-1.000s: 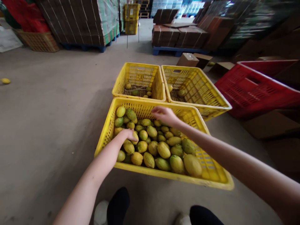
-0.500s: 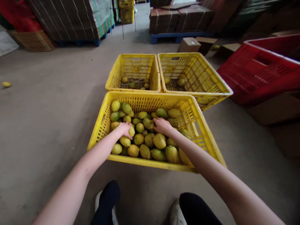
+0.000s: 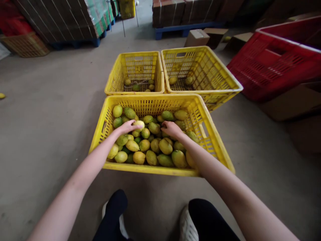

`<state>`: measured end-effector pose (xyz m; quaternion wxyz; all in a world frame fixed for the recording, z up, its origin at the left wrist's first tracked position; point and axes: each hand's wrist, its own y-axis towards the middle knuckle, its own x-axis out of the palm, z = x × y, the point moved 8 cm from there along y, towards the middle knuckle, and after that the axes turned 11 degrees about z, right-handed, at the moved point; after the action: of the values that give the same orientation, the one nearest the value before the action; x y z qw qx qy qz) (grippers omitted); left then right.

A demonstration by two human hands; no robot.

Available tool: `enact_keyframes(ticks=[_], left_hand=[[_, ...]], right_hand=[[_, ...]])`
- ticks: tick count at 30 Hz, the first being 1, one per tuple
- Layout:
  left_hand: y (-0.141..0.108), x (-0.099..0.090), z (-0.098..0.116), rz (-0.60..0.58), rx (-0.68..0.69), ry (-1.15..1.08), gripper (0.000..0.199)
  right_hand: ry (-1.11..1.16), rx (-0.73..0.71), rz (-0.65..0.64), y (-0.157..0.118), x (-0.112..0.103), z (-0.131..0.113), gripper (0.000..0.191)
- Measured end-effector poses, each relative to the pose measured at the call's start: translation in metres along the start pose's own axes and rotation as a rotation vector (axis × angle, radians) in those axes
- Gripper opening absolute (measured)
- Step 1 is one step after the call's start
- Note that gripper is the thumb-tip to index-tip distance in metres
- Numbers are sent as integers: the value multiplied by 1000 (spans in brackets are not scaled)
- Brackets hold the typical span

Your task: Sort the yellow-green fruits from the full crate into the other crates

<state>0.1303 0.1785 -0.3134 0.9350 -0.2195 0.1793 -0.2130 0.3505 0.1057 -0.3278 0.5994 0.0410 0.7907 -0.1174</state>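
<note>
A yellow crate (image 3: 155, 171) in front of me holds several yellow and green lemons (image 3: 165, 146). My left hand (image 3: 128, 127) grips a pale yellow lemon (image 3: 139, 125), raised over the others in the left half of the crate. Over the middle of the pile is my right hand (image 3: 171, 129), its fingers curled down among the fruit beside a green-yellow lemon (image 3: 153, 128). Its fingertips are partly hidden, and I cannot make out whether they hold anything.
Two more yellow crates (image 3: 135, 92) (image 3: 204, 91) with a few lemons stand just behind. A red crate (image 3: 271, 63) sits on cardboard at the right. Stacked boxes on blue pallets (image 3: 173, 30) are at the back. One lemon (image 3: 2, 96) lies on the floor, far left.
My left hand has closed on a lemon and moved up and away from me with it. My right hand stays around the middle of the pile. The whole view has shifted slightly.
</note>
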Motion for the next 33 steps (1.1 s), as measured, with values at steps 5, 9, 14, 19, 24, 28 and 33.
enact_keyframes(ticks=[5,9,14,19,24,28,33], left_hand=[[-16,-1,42,-168,-4,-609,78],[-15,-13,42,-43,-52,-922,75],[-1,-31,13,281,-38,-1106,48],[5,-30,9,267,-106,-1020,48],[0,-25,20,219,-139,-1107,47],[-2,-19,22,214,-207,-1171,47],[-1,-16,25,220,-154,-1046,43]], right_hand=[[66,18,8,2,0,4,28],[97,6,5,5,3,0,26],[102,21,-5,5,7,0,26],[99,44,-34,4,12,0,25],[45,66,-31,31,7,-18,37],[37,119,-6,60,6,-45,51],[-20,207,63,71,25,-66,73]])
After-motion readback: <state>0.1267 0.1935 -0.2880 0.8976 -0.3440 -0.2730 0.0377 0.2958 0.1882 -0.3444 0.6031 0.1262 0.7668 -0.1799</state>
